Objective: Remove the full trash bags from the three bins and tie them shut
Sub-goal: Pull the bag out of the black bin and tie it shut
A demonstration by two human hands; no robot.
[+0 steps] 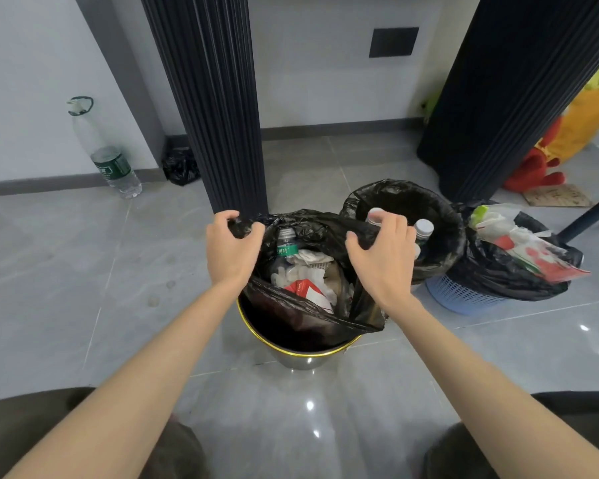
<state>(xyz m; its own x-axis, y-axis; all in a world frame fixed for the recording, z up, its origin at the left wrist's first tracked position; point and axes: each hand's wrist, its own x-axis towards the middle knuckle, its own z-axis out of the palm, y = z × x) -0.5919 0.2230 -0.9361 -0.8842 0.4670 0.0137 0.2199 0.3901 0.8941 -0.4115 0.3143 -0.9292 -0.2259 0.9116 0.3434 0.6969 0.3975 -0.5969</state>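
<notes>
A black trash bag [291,312] full of bottles, paper and wrappers is lifted partly out of a metal bin with a gold rim [301,354] in the middle of the floor. My left hand [232,250] grips the bag's left top edge. My right hand [382,257] grips its right top edge. Behind on the right stands a second bin lined with a black bag [443,216] holding white-capped bottles. Further right, a blue basket bin [464,299] carries a third black bag [498,271] stuffed with plastic wrappers.
Two dark ribbed columns [218,115] [512,91] rise behind the bins. A large plastic bottle [113,160] leans on the left wall, with a small black bag [180,167] near the column base. A red and yellow toy [547,167] and a cardboard piece [557,195] lie at the right.
</notes>
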